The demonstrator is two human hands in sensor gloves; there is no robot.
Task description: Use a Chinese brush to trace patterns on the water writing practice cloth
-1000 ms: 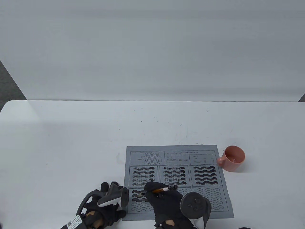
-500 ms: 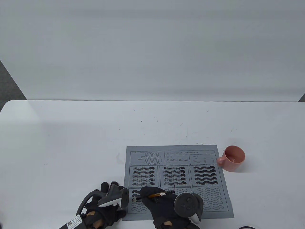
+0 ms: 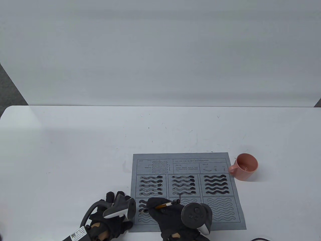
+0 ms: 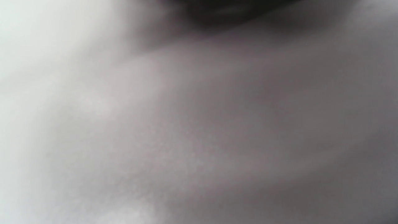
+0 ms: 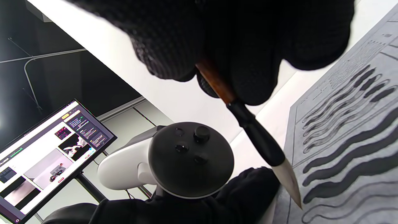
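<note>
The grey practice cloth (image 3: 185, 190) lies flat at the table's near edge. Its three upper panels and the top lines of the lower left panel are traced dark. My right hand (image 3: 153, 204) grips the brown-handled brush (image 3: 163, 205) over the lower left panel. In the right wrist view the brush (image 5: 248, 124) slants down from my fingers (image 5: 261, 77), and its pale tip (image 5: 290, 183) touches the cloth (image 5: 357, 130) at the left end of a wave outline. My left hand (image 3: 117, 207) rests flat at the cloth's left edge. The left wrist view is a grey blur.
A pink mug (image 3: 247, 170) with water stands just right of the cloth's top right corner. A white backdrop rises behind the table. In the right wrist view a monitor (image 5: 46, 155) stands off the table, behind my left hand's tracker (image 5: 189, 158).
My right hand has moved left and a little toward me with the brush, bringing the tip to the left end of a lower wave line. The left hand has not moved.
</note>
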